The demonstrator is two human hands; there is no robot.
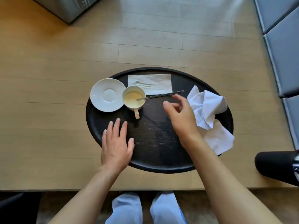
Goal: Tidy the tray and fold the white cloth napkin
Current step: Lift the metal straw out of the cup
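A black oval tray (155, 151) lies on a wooden table. On its left rim sits a white saucer (108, 95), and beside that a cream cup (134, 99) with a metal spoon (161, 95) leaning in it. A flat paper napkin (150, 83) lies at the tray's far side. The crumpled white cloth napkin (208, 113) lies on the right, hanging over the rim. My left hand (115, 144) rests flat on the tray's near-left edge, fingers apart. My right hand (179, 113) hovers just under the spoon's handle, fingers curled loosely, holding nothing.
The wooden table (48, 110) stretches to the left and far side. A black cylindrical object (276, 167) lies at the near right. Blue-grey cushions (284, 46) line the right edge. A grey box (64, 7) stands at the far left. My knees (145, 209) show below the table.
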